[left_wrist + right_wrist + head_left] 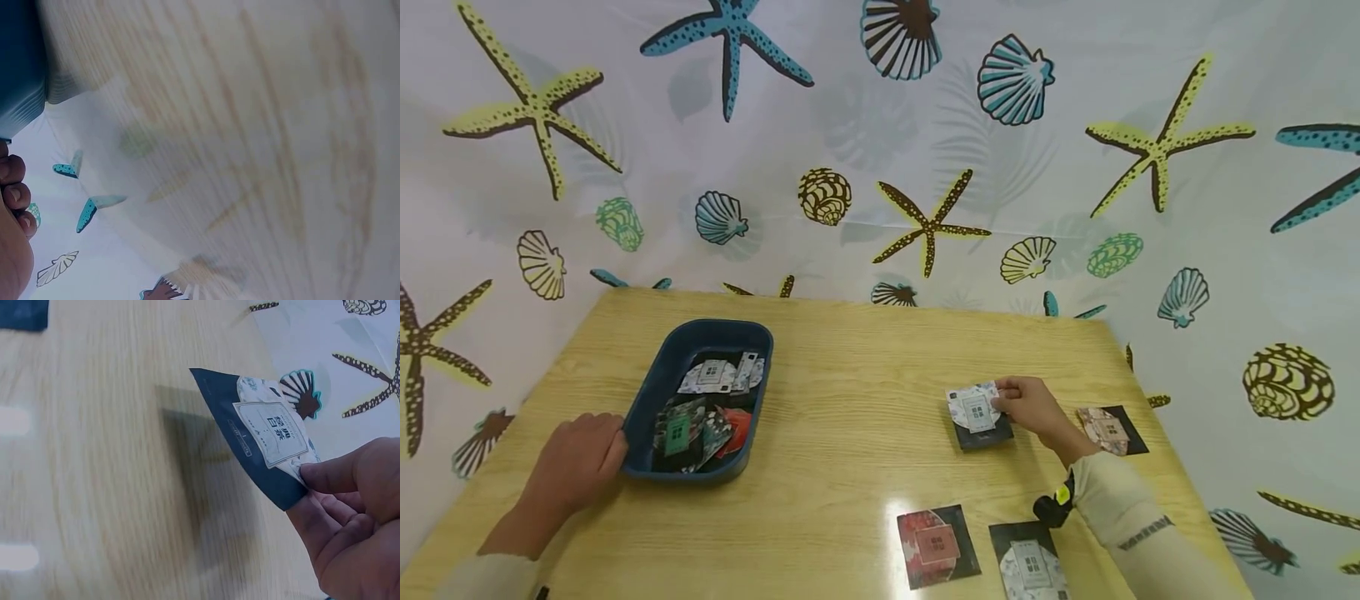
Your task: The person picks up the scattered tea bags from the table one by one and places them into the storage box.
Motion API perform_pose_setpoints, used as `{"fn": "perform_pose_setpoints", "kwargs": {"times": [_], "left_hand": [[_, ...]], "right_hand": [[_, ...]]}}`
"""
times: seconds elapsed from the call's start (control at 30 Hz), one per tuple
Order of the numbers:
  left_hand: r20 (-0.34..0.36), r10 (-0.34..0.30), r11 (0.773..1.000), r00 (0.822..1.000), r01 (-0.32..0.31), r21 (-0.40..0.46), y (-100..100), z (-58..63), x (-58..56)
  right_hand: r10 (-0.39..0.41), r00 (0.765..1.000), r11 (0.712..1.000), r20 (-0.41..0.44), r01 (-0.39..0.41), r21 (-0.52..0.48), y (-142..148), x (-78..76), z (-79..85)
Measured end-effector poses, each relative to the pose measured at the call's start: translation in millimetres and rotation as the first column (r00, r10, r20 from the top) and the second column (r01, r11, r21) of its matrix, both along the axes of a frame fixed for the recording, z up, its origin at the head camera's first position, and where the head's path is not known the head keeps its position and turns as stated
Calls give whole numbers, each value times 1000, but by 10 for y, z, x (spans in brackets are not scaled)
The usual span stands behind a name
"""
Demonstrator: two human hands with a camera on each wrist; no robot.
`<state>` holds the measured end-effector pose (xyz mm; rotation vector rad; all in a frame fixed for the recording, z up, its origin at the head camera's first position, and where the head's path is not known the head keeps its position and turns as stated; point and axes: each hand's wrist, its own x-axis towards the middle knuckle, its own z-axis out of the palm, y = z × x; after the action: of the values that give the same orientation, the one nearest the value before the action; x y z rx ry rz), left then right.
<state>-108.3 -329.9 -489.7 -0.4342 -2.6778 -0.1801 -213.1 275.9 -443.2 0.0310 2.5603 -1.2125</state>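
Observation:
My right hand [1033,408] pinches a dark tea packet [269,434] with a white floral label by one edge, thumb on its printed face. In the right wrist view the packet hangs tilted above the wooden table, its shadow beside it. At the left, my left hand [583,454] grips the rim of a dark blue plastic bin [711,479], its fingers curled at the near left side. Inside the bin lie several packets, among them a white-labelled one [709,375], a green-labelled one [677,432] and a red one [737,429].
On the table [835,400] a red-labelled packet [936,543] and a white-labelled packet [1030,562] lie near the front. A pinkish-labelled packet [1108,429] lies by the right edge, beyond the right forearm. A cloth [820,108] printed with shells and starfish hangs behind the table.

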Motion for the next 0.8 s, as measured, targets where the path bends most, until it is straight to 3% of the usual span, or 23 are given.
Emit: {"fn": "perform_pose_setpoints", "kwargs": {"times": [0.23,0.4,0.53,0.8], "left_hand": [[2,14,1000,1000,-14,-7,10,7,-1],[-16,-15,1000,1000,15,-3,25,-9,-21],[13,1,1000,1000,-1,-8,20,-26,-12],[60,48,999,997,-47,-20,-12,-21,11]], "right_hand": [[4,1000,996,-20,-6,-94,-485,-177,94],[-49,999,976,-12,45,-212,-966,-250,181],[-84,996,945,-4,78,-319,-1387,-248,228],[-30,996,864,81,67,-499,-2229,-100,325]]}}
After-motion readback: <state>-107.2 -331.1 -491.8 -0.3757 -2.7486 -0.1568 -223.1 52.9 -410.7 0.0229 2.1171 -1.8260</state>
